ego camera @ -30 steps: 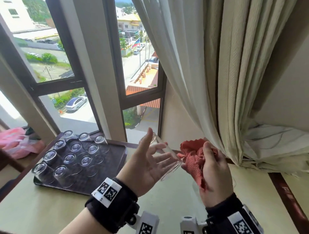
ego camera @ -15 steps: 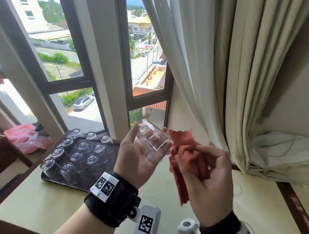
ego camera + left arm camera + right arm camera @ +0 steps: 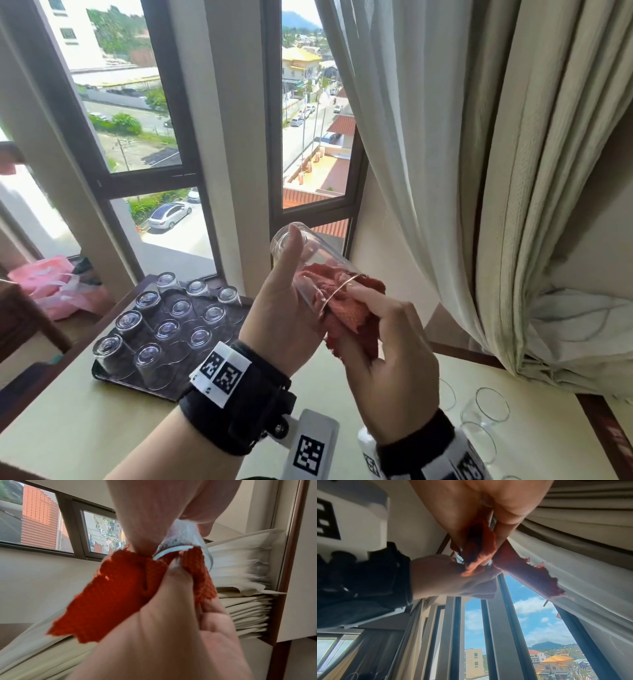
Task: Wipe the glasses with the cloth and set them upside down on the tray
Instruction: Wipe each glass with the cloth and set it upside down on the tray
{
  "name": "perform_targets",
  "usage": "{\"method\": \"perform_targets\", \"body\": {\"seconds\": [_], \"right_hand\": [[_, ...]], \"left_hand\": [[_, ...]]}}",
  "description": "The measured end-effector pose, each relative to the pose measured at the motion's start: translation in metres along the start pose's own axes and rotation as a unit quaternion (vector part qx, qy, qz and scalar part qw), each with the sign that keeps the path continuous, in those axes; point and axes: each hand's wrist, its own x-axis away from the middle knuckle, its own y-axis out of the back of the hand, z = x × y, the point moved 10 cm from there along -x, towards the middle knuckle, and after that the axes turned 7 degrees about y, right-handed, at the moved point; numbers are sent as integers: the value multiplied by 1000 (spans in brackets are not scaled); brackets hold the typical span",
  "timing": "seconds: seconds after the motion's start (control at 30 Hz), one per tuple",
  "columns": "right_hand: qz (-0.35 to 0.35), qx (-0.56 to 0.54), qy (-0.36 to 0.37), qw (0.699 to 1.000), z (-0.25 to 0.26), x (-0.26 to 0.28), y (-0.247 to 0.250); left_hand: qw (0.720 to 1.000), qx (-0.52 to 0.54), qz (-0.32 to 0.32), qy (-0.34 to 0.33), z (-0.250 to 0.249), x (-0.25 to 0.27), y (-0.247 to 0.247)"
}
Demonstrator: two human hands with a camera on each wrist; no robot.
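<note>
Above the table (image 3: 102, 421) | left hand (image 3: 281, 308) grips tilted glass (image 3: 308, 263), thumb along its side | right hand (image 3: 387, 370) pinches red cloth (image 3: 346, 308), stuffing it into the mouth | risk: hard push could slide the slick glass loose, dropping it; tray (image 3: 113, 375) well left.

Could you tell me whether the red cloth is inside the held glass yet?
Partly inside: the cloth shows through the glass wall, the rest bunched outside its rim.
</note>
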Motion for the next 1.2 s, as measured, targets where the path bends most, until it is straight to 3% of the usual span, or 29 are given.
{"method": "perform_targets", "body": {"seconds": [0.07, 0.17, 0.4, 0.57, 0.67, 0.77, 0.83, 0.9, 1.0, 1.03, 1.07, 1.1, 1.13, 1.17, 1.2], "right_hand": [[31, -3, 40, 999, 9, -3, -9], [132, 31, 92, 987, 16, -6, -25], [228, 102, 105, 963, 25, -31, -49], [276, 115, 74, 952, 21, -32, -76], [253, 108, 45, 960, 14, -39, -82], [249, -2, -40, 968, 6, -43, -86], [262, -117, -110, 952, 11, -40, -92], [236, -313, -216, 894, 13, -36, -99], [141, -618, -351, 689, 18, -26, -108], [120, -663, -372, 638, 19, -23, -109], [108, -678, -393, 612, 18, -19, -113], [120, -653, -403, 630, 17, -16, -116], [151, -585, -384, 698, 17, -18, -116], [199, -454, -327, 804, 15, -22, -112], [246, -261, -221, 907, 16, -31, -104]], "left_hand": [[1000, -9, -6, -12, -13, 3, -1], [1000, -22, -3, -18, -34, 9, -4], [998, -70, 2, 7, -42, 11, -3], [997, -78, -22, -11, -52, 7, 3], [995, -88, -28, -22, -54, 4, 5], [995, -98, -16, -21, -55, 0, 7], [994, -110, 5, -19, -58, 0, 6], [992, -119, 35, -21, -59, 1, 4], [990, -124, 55, -32, -63, 3, 2], [990, -129, 53, -35, -64, 2, 3], [989, -132, 54, -38, -66, 2, 4], [990, -128, 53, -40, -68, 2, 3], [990, -122, 51, -41, -71, 2, 5], [991, -119, 46, -36, -72, 1, 5], [991, -122, 39, -35, -74, 1, 7]]}}
